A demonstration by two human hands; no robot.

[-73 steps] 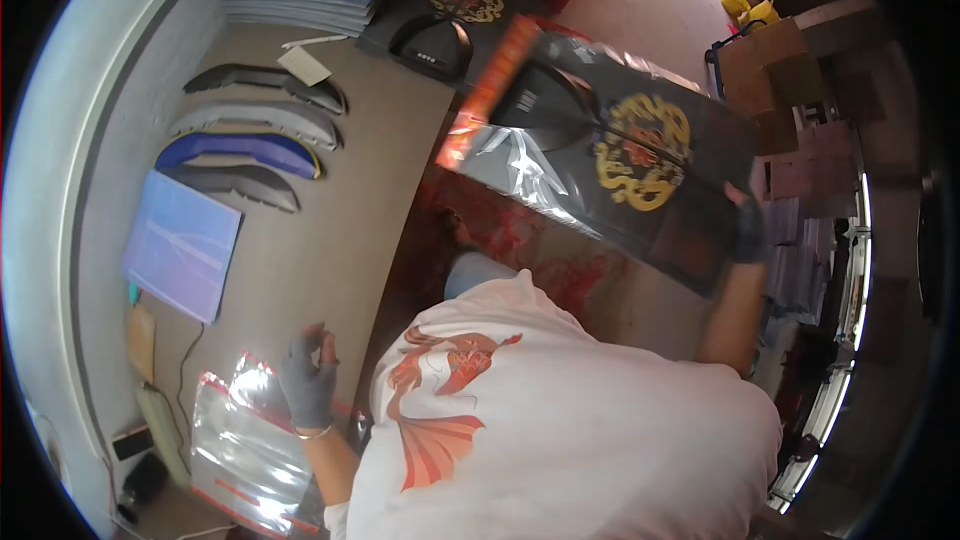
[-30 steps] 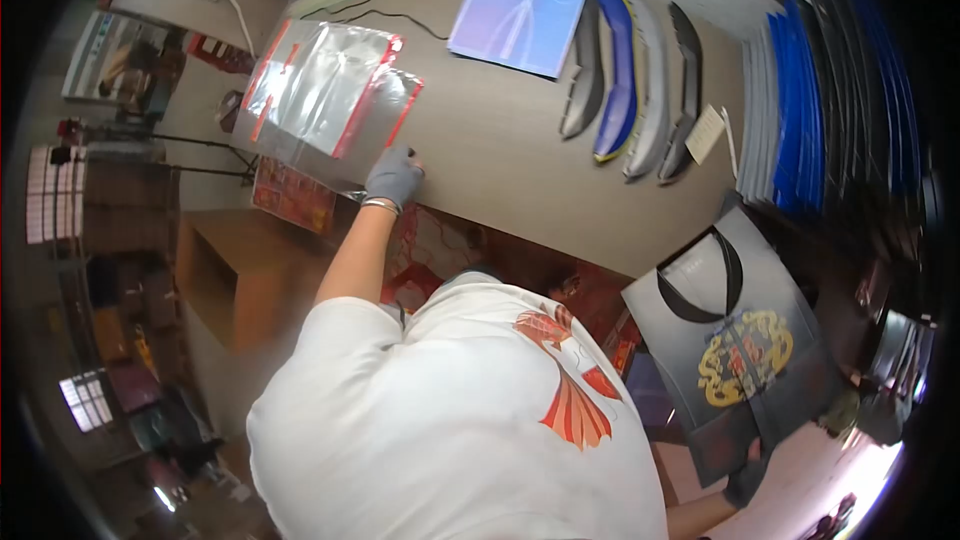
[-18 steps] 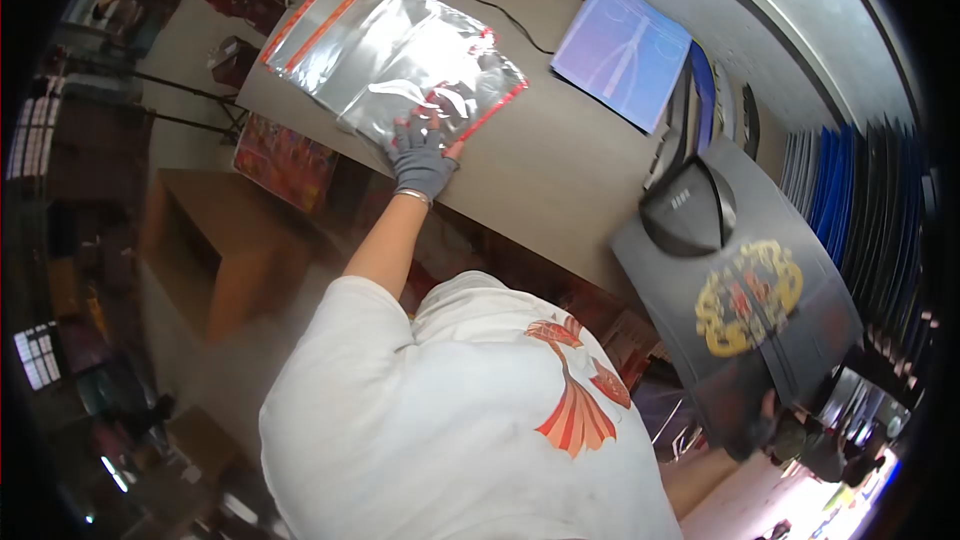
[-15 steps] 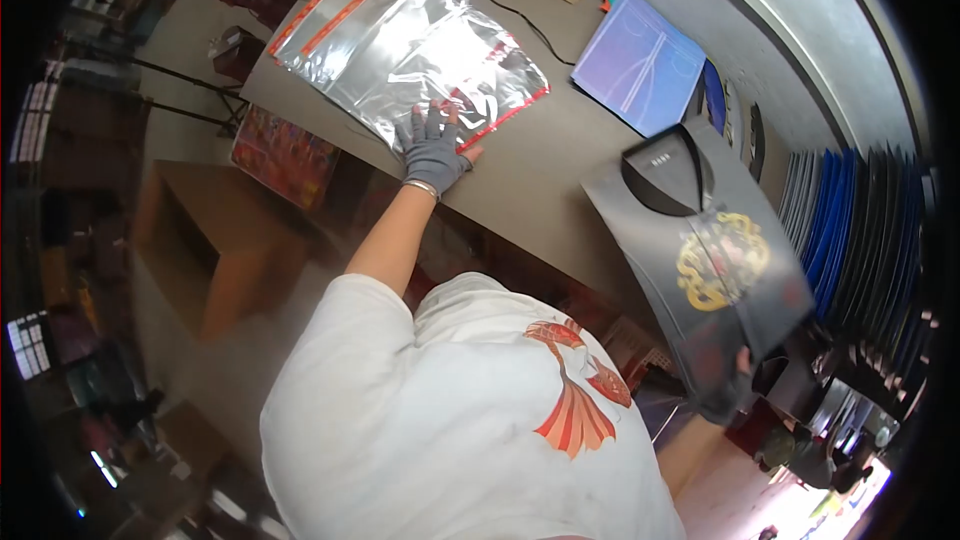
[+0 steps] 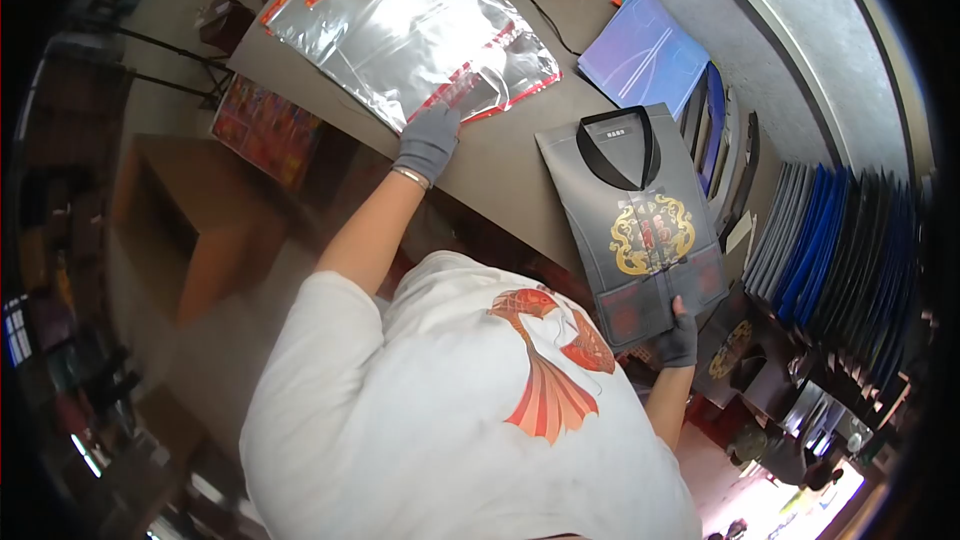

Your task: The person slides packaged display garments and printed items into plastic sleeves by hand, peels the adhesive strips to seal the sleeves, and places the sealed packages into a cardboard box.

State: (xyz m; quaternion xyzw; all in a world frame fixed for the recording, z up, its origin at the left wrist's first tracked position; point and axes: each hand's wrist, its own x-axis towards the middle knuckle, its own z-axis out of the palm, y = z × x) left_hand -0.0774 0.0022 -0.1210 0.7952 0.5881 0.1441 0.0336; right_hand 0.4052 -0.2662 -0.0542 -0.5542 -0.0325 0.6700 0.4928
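Observation:
My left hand (image 5: 430, 143), in a grey fingerless glove with a bangle at the wrist, has its fingers drawn together at the near edge of the clear plastic bags (image 5: 360, 35). These red-edged bags overlap on the table. At the right, my right hand (image 5: 678, 340), also gloved, grips the bottom end of a dark grey bag (image 5: 590, 185), thumb on top and the other fingers hidden beneath. The bag's black collar-shaped handle points away from me, and its front bears a gold and red emblem.
On the grey table (image 5: 500, 172) lie a blue-purple folder (image 5: 645, 52) and curved pieces (image 5: 742, 180). Folded blue, grey and black items (image 5: 815, 250) stand at the right. A cardboard box (image 5: 215, 230) is at the lower left. Another emblem bag (image 5: 730, 348) is at the lower right.
The dark bag has come from the right to beside the table's near edge, and no clear wrapping shows on it now. My left hand reached the plastic bags, spread its fingers, then drew them together.

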